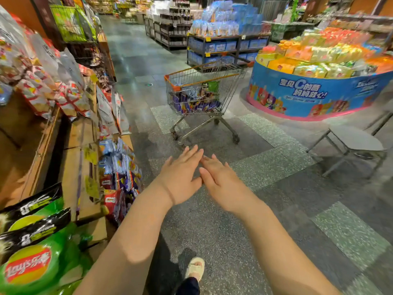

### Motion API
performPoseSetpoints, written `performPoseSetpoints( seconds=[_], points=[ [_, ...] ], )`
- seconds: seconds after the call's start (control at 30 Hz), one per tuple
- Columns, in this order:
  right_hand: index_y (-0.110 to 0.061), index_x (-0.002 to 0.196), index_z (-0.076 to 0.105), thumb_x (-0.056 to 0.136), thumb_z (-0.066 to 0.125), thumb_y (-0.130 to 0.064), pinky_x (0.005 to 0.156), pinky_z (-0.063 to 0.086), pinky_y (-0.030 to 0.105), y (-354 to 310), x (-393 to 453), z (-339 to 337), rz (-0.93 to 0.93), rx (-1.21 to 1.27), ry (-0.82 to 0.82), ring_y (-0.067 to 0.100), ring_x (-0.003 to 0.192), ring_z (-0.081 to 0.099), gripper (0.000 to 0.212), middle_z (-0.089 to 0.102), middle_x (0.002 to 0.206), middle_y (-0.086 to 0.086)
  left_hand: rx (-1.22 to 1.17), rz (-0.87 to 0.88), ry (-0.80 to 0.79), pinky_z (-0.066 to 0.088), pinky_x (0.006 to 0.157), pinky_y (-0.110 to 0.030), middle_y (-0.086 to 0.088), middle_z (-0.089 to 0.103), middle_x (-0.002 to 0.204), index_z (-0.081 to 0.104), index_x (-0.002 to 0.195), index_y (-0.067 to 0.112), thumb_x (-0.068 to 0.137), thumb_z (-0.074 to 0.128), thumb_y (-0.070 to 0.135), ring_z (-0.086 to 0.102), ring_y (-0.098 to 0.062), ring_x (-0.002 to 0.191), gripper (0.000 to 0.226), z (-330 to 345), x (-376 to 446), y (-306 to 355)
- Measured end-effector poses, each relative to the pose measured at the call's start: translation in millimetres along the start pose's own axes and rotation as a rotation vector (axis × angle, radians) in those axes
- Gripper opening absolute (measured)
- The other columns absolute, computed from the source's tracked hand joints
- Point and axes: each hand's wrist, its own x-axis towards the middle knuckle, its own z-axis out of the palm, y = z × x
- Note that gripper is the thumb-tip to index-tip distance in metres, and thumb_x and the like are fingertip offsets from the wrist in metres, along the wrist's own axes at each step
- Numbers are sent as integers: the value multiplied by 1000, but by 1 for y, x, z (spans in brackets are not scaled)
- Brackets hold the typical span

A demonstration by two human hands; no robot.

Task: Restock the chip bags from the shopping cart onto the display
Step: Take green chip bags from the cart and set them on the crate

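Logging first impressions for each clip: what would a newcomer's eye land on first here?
Two bare hands, the left hand and right hand, stretch forward empty over the floor at centre. Ahead stands a shopping cart holding purple and green bags. Green chip bags fill the lower left, and a round blue display sits at right.

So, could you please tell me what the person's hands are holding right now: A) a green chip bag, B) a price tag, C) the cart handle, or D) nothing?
D: the left hand and right hand reach out flat and empty, short of the shopping cart.
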Motion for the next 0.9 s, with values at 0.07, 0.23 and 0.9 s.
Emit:
performPoseSetpoints(
  seconds=[0.07,0.23,0.9],
  points=[
    [-18,150,28,103,28,-31,119,2,40,17,19,-4,45,-20,6,18,147,5,48,23,157,1,-20,41,0,2,119,-40,7,-5,159,3,152,24,99,40,29,-7,-8,145,65,5,29,-4],
    [-17,144,38,103,27,-32,117,5,44,49,91,-24,143,-115,-9,25,147,6,45,24,157,8,-53,96,2,3,119,-40,9,-4,159,5,152,24,99,39,30,-6,-8,145,63,0,114,-25],
    [-19,145,36,103,23,-35,118,-8,47,152,366,-74,232,-225,-15,33,145,-12,47,24,157,4,-80,174,102,-5,116,-41,3,2,160,21,150,27,99,40,23,-11,-17,146,55,-41,396,-115]
  ],
)
